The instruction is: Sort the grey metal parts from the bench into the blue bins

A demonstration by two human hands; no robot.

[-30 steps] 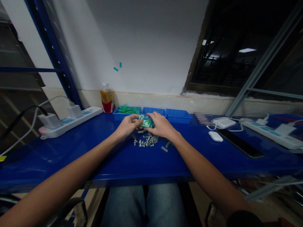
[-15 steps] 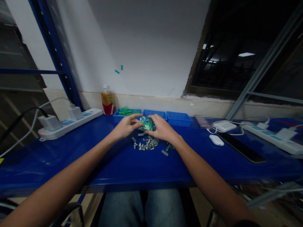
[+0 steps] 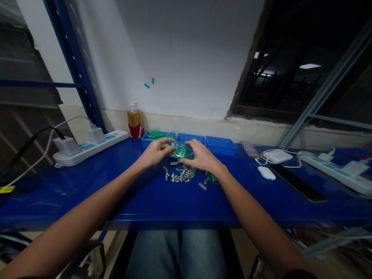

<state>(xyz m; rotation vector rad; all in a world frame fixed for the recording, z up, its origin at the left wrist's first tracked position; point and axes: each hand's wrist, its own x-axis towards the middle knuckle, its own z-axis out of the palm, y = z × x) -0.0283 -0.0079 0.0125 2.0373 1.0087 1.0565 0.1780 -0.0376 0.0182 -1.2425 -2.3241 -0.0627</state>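
Observation:
A small green translucent plastic bag (image 3: 179, 150) is between my two hands, above a heap of loose metal parts. My left hand (image 3: 155, 152) grips its left side with thumb and fingers. On the opposite side, my right hand (image 3: 201, 155) has its fingers curled at the bag's edge. Just below the hands lie several small silver screws (image 3: 183, 175). Metal cylindrical pieces (image 3: 202, 186) are scattered around them, and another bit of green plastic (image 3: 213, 178) is partly covered by my right wrist.
Behind my hands stand blue trays (image 3: 221, 145); the left one holds green plastic pieces (image 3: 157, 134). A drink bottle (image 3: 135, 121) is beside them. Power strips (image 3: 90, 148) lie at both sides. On the right are a phone (image 3: 296, 183), a white earphone case (image 3: 266, 173) and cables.
The camera view has shifted slightly. Both hands stay around the green bag, which has turned a little between them.

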